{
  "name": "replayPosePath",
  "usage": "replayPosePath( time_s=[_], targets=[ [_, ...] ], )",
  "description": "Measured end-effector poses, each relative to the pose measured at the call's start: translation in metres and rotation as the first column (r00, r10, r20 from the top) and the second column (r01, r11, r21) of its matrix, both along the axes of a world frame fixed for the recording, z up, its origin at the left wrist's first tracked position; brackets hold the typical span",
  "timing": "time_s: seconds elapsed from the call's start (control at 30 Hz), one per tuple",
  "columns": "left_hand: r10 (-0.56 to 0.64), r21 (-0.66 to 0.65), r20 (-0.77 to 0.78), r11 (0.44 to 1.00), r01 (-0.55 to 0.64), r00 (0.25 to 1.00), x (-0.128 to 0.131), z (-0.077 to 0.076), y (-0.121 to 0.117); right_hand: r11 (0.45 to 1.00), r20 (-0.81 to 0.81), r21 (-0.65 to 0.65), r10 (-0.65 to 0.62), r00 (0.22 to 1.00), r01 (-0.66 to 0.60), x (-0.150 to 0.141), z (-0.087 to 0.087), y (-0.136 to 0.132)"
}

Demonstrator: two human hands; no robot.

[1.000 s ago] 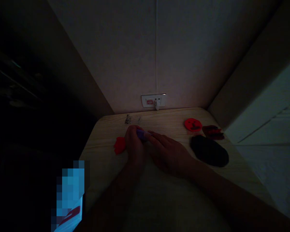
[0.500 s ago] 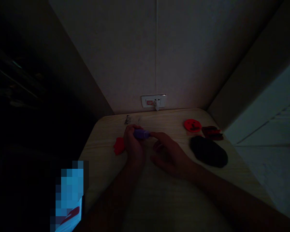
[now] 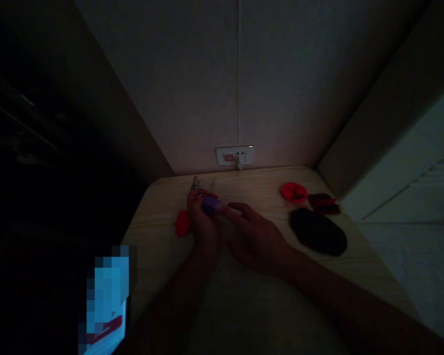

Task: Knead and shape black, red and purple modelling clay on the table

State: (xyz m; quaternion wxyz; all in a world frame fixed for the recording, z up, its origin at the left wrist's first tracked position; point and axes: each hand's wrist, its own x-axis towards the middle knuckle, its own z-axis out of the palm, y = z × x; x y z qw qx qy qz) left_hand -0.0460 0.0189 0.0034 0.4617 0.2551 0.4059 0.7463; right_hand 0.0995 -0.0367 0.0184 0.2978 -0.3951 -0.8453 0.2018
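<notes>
In the dim light my left hand (image 3: pixel 203 217) is wrapped around a small purple piece (image 3: pixel 210 205) whose exact kind I cannot make out; it may be soft like modelling clay. My right hand (image 3: pixel 261 241) comes in from the right with its fingers apart, the index fingertip at the right end of that piece. Behind my left wrist a flat red piece with a notched edge (image 3: pixel 182 224) lies on the wooden table top (image 3: pixel 163 197). The left fingers partly cover the purple piece, and blur hides what lies under the right fingers.
On the right lie a round red disc with dark face-like marks (image 3: pixel 293 192), a dark red piece with black stripes (image 3: pixel 323 203) and a large black flat lump (image 3: pixel 317 231). A wall socket with a plug (image 3: pixel 235 156) sits behind the table. A bright screen (image 3: pixel 109 330) glows at lower left.
The purple piece has tipped and shifted slightly left in my left hand. My right index finger has moved left along it. A pinkish bit seen under my right fingers before no longer shows.
</notes>
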Motion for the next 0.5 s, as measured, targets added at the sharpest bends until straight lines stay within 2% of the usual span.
replayPosePath(
  time_s=[0.1,0.33,0.5],
  targets=[
    [-0.035,-0.030,0.117,0.999,0.039,0.992,0.002,0.005,-0.002,1.000,0.017,-0.017,0.024,1.000,-0.024,-0.002,0.001,-0.001],
    [-0.179,-0.003,0.282,0.982,0.188,0.942,0.003,0.013,-0.007,1.000,0.045,-0.015,0.020,0.999,-0.020,-0.006,-0.005,0.000],
    [-0.150,-0.032,0.288,0.986,0.166,0.946,0.001,0.013,-0.005,1.000,0.104,0.007,-0.007,0.995,0.007,-0.014,-0.007,0.002]
  ],
)
